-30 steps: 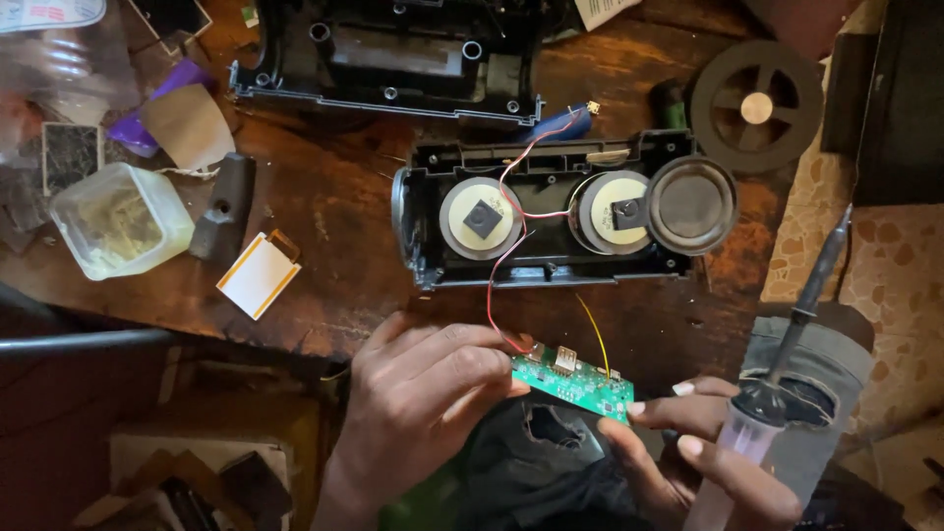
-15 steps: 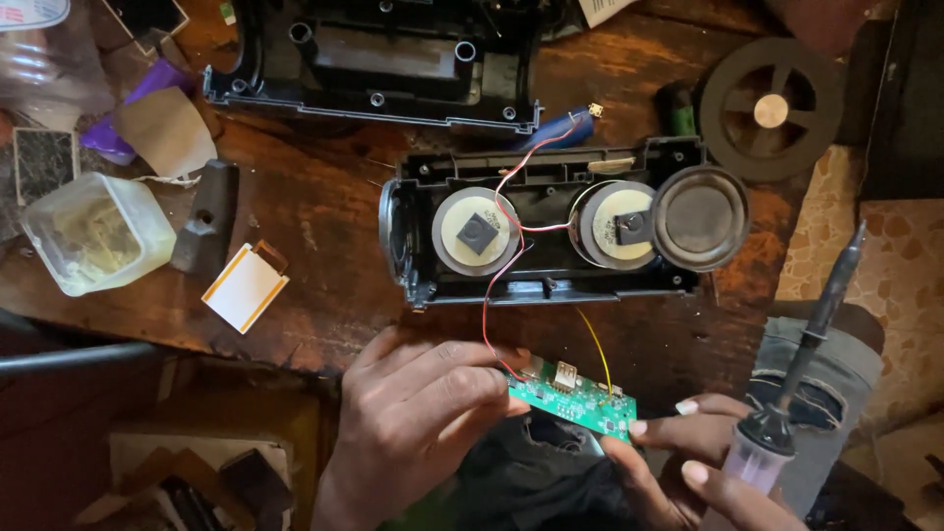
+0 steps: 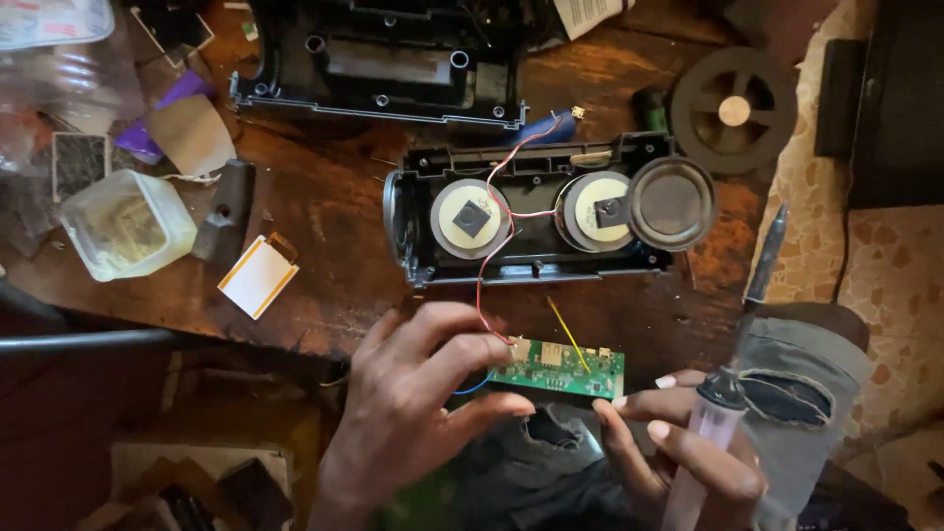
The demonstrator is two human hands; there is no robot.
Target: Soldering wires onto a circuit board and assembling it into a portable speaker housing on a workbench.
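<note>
Scuffed wooden table [image 3: 324, 246], flat green circuit board [image 3: 559, 371]

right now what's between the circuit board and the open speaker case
Head view: bare wooden table, crossed by red wire and yellow wire running from board to case.

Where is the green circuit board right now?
In the head view, the green circuit board sits low centre, pinched between the left hand and right hand, below the open speaker housing.

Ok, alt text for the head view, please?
Two hands hold a small green circuit board over a wooden table; the left hand pinches its end, the right hand also grips a soldering iron. Wires run to an opened speaker housing.
</note>
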